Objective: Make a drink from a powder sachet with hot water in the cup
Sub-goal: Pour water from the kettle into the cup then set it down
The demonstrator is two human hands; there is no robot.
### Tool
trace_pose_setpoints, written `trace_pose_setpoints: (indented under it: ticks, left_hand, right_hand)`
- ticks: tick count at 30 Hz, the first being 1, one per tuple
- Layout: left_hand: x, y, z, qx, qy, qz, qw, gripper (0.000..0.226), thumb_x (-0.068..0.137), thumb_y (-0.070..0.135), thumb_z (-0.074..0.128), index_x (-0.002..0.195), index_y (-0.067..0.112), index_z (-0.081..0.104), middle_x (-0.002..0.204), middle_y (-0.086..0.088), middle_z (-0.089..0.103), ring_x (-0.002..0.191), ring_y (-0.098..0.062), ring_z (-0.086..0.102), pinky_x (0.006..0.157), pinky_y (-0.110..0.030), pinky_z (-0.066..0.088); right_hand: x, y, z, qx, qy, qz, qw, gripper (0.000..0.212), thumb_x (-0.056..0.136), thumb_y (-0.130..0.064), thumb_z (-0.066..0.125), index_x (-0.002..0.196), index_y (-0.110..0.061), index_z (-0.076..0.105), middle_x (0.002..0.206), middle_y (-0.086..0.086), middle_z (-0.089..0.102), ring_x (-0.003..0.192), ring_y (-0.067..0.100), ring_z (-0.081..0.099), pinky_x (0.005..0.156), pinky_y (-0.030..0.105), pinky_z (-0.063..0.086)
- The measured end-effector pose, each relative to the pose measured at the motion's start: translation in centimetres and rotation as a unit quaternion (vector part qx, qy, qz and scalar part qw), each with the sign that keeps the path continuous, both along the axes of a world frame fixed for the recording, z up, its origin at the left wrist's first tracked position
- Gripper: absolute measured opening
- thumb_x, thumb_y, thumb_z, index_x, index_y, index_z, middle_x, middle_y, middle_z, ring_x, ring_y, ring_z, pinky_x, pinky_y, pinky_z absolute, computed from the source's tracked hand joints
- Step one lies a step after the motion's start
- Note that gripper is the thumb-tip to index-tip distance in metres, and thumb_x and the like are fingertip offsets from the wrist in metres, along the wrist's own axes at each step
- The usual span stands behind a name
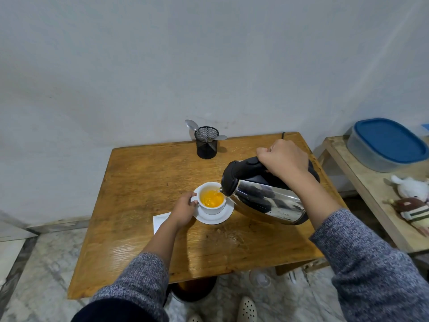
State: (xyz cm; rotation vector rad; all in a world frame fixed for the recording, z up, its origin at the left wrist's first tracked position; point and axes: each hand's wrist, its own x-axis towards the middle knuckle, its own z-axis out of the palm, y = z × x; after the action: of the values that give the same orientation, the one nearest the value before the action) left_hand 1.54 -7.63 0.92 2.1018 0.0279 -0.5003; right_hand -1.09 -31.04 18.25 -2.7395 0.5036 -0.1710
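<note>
Pouring step: my right hand (284,159) gripped the tilted kettle (267,196), spout over the cup (212,197) on its saucer (214,218), mid-desk (151,182). Left hand (184,209) pinched the cup's handle. Next, probably: level kettle, stir.

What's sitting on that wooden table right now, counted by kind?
Cups: 1
Saucers: 1
Kettles, held tilted over the cup: 1
Mesh holders: 1
Spoons in holder: 2
White papers: 1
Total: 7

Wooden table (144,182), grey wall (162,66), marble floor (34,275)
</note>
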Motion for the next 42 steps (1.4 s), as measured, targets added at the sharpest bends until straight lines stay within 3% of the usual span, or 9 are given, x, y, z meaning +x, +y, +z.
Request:
trace_pose_setpoints:
  ticks: [11,30,42]
  left_hand:
    - [0.06,0.09,-0.26,-0.004,0.005,0.003,1.000,0.031,0.094,0.012,0.045,0.124,0.010,0.051,0.131,-0.015,0.052,0.114,-0.027,0.050,0.089,-0.032,0.039]
    - [0.00,-0.03,0.02,-0.011,0.007,0.002,1.000,0.029,0.094,0.012,0.044,0.121,0.010,0.053,0.127,-0.015,0.055,0.107,-0.023,0.050,0.084,-0.032,0.038]
    - [0.02,-0.03,0.40,-0.003,0.000,-0.008,1.000,0.027,0.094,0.009,0.043,0.118,0.010,0.053,0.124,-0.016,0.055,0.102,-0.021,0.048,0.085,-0.031,0.038]
  right_hand:
    - [-0.11,-0.05,0.32,0.000,0.000,0.000,1.000,0.038,0.081,-0.028,0.042,0.046,-0.012,0.046,0.050,0.002,0.044,0.046,0.021,0.040,0.049,0.025,0.030]
    - [-0.15,-0.11,-0.05,0.000,0.014,-0.008,1.000,0.037,0.081,-0.030,0.042,0.050,-0.012,0.048,0.051,0.002,0.044,0.047,0.022,0.041,0.050,0.026,0.032]
    - [0.08,-0.02,-0.17,-0.002,0.015,-0.002,1.000,0.038,0.082,-0.029,0.043,0.048,-0.012,0.041,0.049,-0.001,0.037,0.045,0.019,0.035,0.047,0.024,0.025]
